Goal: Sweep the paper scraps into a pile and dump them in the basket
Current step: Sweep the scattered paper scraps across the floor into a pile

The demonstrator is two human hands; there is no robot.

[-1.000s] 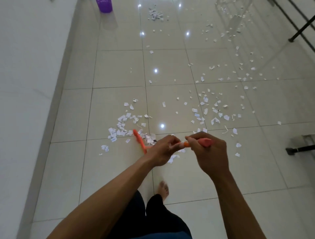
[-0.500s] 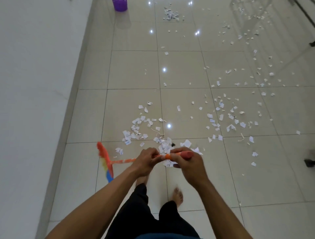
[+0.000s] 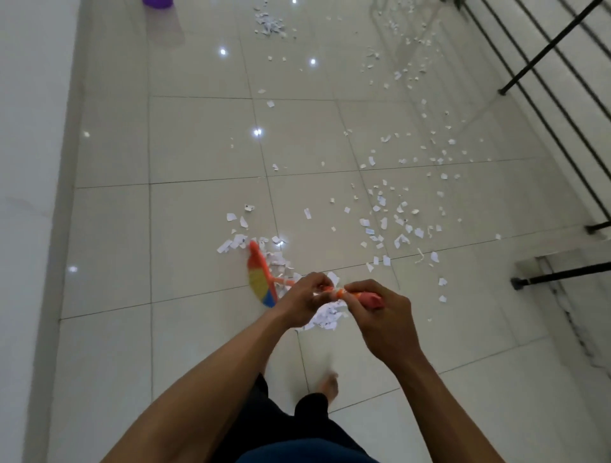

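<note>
Both my hands grip the orange handle of a small broom. My left hand holds it lower down and my right hand holds its upper end. The broom head, with orange, yellow and blue bristles, rests on the tiled floor just left of my left hand. White paper scraps lie gathered under my hands, with more beside the broom head. Other scraps are scattered to the right and a small heap lies far ahead. The purple basket shows at the top edge.
A white wall runs along the left. Black railing bars and their feet stand at the right. My bare foot is on the tiles below my hands.
The broom head has swung from the far left back to the right into the scraps near my hands. The view has shifted, and the railing is now in sight.
</note>
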